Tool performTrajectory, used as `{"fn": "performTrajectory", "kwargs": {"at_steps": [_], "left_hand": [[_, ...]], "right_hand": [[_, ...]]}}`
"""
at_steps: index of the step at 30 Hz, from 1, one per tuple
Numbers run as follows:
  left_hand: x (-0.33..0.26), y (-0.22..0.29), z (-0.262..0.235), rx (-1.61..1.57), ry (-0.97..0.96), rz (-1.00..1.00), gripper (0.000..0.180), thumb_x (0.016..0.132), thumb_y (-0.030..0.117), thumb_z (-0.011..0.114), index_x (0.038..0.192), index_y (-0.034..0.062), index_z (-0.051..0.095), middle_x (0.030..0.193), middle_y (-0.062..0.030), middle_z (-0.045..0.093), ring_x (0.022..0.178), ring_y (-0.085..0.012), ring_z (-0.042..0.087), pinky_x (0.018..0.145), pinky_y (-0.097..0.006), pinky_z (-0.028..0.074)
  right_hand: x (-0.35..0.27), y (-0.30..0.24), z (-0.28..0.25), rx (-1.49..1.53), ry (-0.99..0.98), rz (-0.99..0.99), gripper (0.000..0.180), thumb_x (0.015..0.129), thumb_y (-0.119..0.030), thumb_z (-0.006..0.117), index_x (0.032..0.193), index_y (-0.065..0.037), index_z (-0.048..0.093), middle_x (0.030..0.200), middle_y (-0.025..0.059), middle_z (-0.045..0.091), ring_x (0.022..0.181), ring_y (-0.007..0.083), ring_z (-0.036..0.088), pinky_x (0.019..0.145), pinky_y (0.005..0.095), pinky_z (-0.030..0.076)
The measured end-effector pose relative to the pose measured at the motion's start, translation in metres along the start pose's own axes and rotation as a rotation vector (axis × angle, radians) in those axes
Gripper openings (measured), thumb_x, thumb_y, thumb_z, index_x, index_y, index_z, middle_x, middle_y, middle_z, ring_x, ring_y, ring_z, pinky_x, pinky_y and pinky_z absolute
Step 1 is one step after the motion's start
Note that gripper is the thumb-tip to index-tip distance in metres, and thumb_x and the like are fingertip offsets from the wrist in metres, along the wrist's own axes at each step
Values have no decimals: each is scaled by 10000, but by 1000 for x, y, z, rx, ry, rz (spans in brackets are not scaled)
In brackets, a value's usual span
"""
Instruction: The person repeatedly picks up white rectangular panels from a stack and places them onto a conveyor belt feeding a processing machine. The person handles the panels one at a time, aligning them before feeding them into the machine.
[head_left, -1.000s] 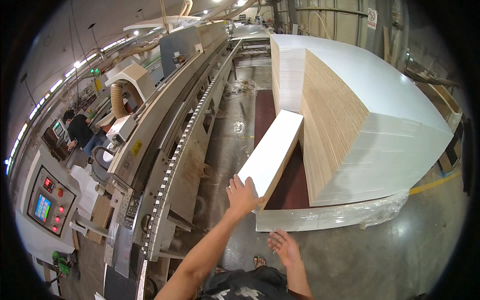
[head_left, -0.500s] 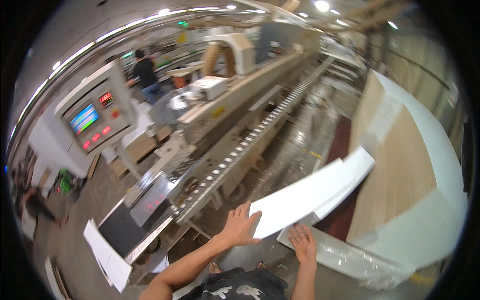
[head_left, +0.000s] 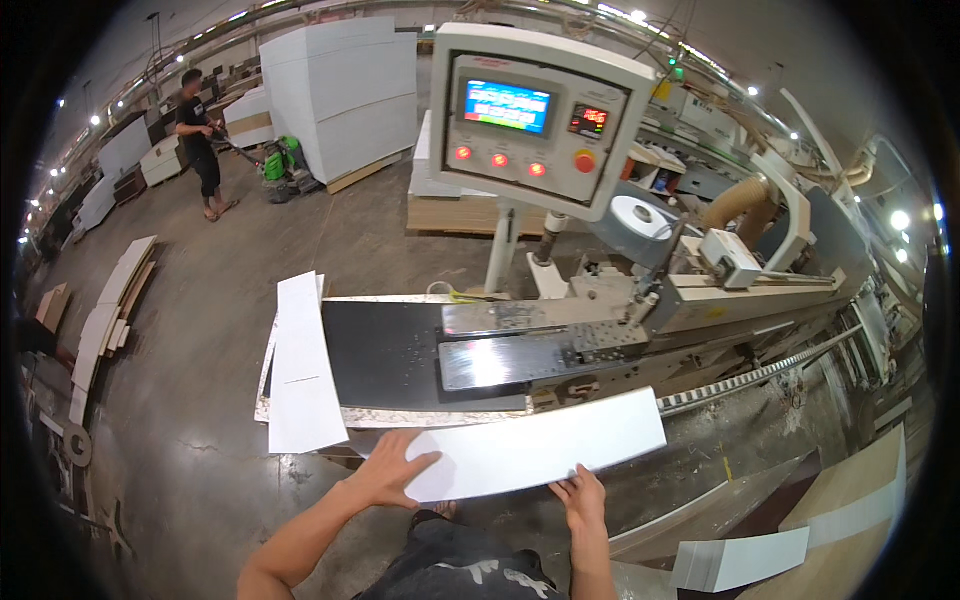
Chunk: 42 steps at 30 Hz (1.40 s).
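Note:
A long white board (head_left: 545, 440) spans the space in front of me, lying beside the near edge of a machine's infeed table. My left hand (head_left: 385, 472) clasps its left end, thumb on the upper face and fingers over the far side. Along the near edge, towards the right, my right hand (head_left: 582, 498) grips it with thumb and fingertips. More white boards (head_left: 303, 370) lie crosswise at the left of the infeed table's black surface (head_left: 380, 350). A shiny metal plate (head_left: 500, 362) sits to the right of that surface.
A control panel (head_left: 540, 110) on a post stands behind the table. The machine's toothed conveyor track (head_left: 770, 370) runs off to the right. Stacked boards (head_left: 745, 562) are at lower right. Far left, a person (head_left: 197, 140) holds a green pallet jack (head_left: 285, 165).
The view has swung left towards the machine. The white board has come away from the stack at right, and my right hand has closed from an open palm onto its edge.

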<state>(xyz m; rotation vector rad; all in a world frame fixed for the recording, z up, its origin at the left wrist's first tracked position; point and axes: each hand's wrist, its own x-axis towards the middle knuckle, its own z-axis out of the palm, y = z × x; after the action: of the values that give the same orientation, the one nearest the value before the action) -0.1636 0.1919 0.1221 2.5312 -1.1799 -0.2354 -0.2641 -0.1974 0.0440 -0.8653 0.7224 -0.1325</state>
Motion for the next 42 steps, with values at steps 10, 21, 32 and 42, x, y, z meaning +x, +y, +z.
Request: {"fn": "performTrajectory", "kwargs": {"at_steps": [10, 21, 32, 42], "left_hand": [[-10, -101, -12, 3, 99, -118, 1012, 550, 350, 948, 1464, 205, 538, 1523, -290, 368, 1413, -488, 359, 1165, -574, 334], [51, -154, -2, -84, -4, -97, 956, 590, 364, 930, 1456, 183, 569, 1565, -301, 342, 1450, -490, 336, 1197, -554, 302], [79, -156, 49, -87, 372, -421, 688, 816, 244, 824, 1453, 141, 585, 1590, -310, 363, 1445, -514, 373, 1173, -559, 346], [126, -107, 62, -38, 458, -466, 570, 892, 228, 758, 1419, 81, 599, 1524, -284, 472, 1390, -461, 460, 1140, -519, 378]], "right_hand": [[73, 22, 121, -214, -16, 131, 471, 1014, -166, 616, 1349, 104, 424, 1150, 200, 580, 1003, 335, 662, 877, 484, 611], [120, 20, 157, -244, 52, 19, 825, 956, -58, 683, 1577, -9, 142, 1309, 202, 542, 1072, 288, 647, 895, 426, 585], [180, 0, 143, -1182, 52, -419, 1016, 882, -300, 800, 1551, 185, 209, 1648, 417, -50, 1561, 532, -29, 1262, 575, 101], [210, -23, 96, -1149, -10, -510, 827, 871, -126, 740, 1480, 197, 285, 1605, 484, -35, 1541, 573, -63, 1270, 540, 86]]}}
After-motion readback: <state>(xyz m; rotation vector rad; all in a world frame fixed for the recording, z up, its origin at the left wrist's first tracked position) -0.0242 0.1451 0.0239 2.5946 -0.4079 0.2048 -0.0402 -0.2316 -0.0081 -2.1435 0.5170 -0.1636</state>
